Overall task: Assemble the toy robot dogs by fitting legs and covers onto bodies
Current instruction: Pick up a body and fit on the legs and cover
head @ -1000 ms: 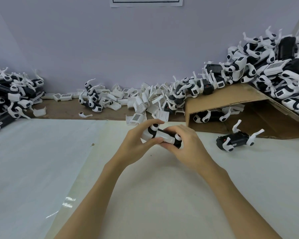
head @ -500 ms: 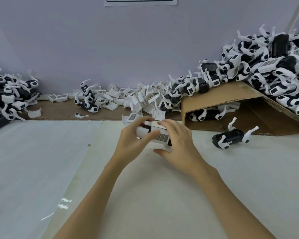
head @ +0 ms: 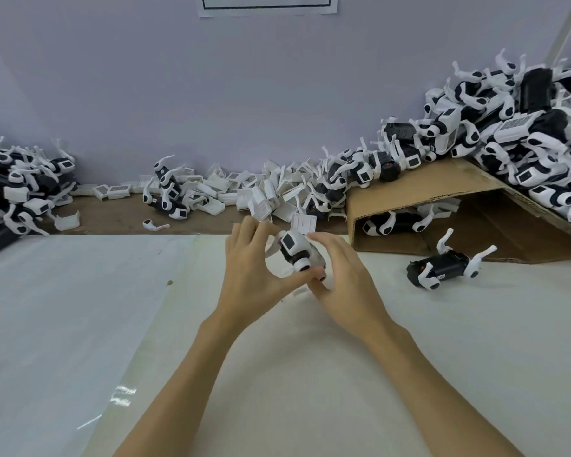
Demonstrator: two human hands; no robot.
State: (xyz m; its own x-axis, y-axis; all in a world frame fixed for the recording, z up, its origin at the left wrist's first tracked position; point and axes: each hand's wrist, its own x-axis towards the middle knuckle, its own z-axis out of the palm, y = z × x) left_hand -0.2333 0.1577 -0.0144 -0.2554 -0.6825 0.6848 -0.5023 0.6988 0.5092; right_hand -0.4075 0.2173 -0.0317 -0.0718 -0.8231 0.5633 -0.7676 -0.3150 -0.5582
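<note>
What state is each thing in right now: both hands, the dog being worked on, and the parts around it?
Left hand: grips the toy dog, thumb under it.
Right hand: holds the dog's other side.
Toy dog: held above the table, white cover on.
Black dog body: lying on the table, legs up, no cover.
Loose leg: lying alone on the brown strip.
Cardboard box: tipped on its side, open.

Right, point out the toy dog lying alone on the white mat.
The black-bodied dog right of both hands, legs up, before the cardboard; all others sit piled or under it.
</note>
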